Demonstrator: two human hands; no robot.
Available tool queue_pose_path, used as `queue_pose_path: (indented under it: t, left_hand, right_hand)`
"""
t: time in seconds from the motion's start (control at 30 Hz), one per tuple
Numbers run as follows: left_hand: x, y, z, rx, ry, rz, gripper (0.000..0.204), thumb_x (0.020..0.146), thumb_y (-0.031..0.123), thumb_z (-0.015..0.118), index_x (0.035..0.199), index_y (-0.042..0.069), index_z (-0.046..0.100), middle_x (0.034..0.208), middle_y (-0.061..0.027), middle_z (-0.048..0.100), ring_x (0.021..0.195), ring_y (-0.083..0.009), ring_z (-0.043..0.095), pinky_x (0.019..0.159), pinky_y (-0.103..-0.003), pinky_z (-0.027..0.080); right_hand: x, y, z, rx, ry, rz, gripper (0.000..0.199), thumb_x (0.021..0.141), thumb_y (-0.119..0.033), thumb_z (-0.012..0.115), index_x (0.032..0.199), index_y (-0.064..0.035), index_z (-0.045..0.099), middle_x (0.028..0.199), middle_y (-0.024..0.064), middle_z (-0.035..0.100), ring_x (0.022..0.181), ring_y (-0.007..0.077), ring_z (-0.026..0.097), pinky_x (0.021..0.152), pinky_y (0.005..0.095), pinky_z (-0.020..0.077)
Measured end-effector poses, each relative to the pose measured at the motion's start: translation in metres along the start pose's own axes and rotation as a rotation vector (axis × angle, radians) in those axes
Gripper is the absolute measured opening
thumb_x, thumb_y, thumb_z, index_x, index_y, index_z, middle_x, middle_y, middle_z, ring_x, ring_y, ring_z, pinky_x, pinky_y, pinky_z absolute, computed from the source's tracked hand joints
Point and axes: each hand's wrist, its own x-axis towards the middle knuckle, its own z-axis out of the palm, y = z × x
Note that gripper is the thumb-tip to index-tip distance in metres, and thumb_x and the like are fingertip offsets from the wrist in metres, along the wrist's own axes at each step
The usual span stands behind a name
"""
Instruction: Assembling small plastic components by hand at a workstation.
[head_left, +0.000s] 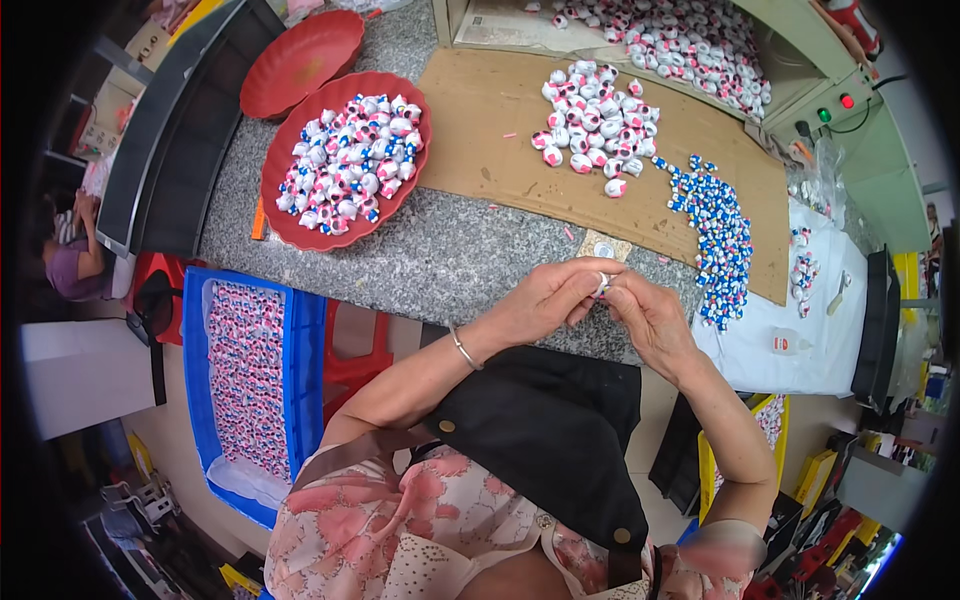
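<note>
Both hands meet over the near edge of the stone table [440, 255]. The left hand [545, 300] and the right hand [650, 320] are curled nearly shut, fingertips pinched together on one small white piece [602, 286] held between them (too small to tell more). On the far left, a red tray [290, 225] holds a heap of pink-and-white pieces [350, 160], with an empty red tray [300, 60] beyond it. A blue crate [310, 350] at the near left, below the table, is full of the same pieces.
</note>
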Motion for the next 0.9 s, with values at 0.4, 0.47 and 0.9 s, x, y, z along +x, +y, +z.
queue_pose_path:
  t: [0.4,0.47,0.9]
  left_hand:
    - [-0.001,0.007,-0.007,0.005,-0.051,0.005,0.039,0.108,0.026,0.039,0.133,0.001,0.057,0.081,0.0008,0.053,0.065,-0.0068,0.047,0.06,-0.023,0.042]
    - [-0.004,0.011,-0.004,0.048,-0.051,0.04,0.037,0.108,0.022,0.039,0.133,0.001,0.057,0.086,-0.0002,0.055,0.067,-0.0071,0.047,0.062,-0.023,0.043]
    - [0.004,-0.011,0.0,-0.066,0.061,0.101,0.038,0.108,0.026,0.042,0.136,0.003,0.054,0.082,-0.0002,0.053,0.068,-0.0075,0.047,0.062,-0.023,0.042]
  right_hand:
    - [0.007,0.002,-0.004,-0.485,0.116,-0.416,0.019,0.088,-0.015,0.071,0.093,-0.0021,0.058,0.081,0.0135,0.06,0.075,0.0337,0.061,0.067,0.0429,0.049]
    - [0.007,0.0,-0.001,-0.535,0.128,-0.434,0.019,0.088,-0.015,0.07,0.094,-0.002,0.058,0.081,0.0132,0.059,0.075,0.0338,0.06,0.067,0.0429,0.0488]
    - [0.009,-0.002,0.019,0.049,0.126,0.001,0.02,0.103,-0.017,0.05,0.097,-0.0015,0.061,0.072,0.0144,0.06,0.065,0.0319,0.062,0.063,0.0397,0.0491]
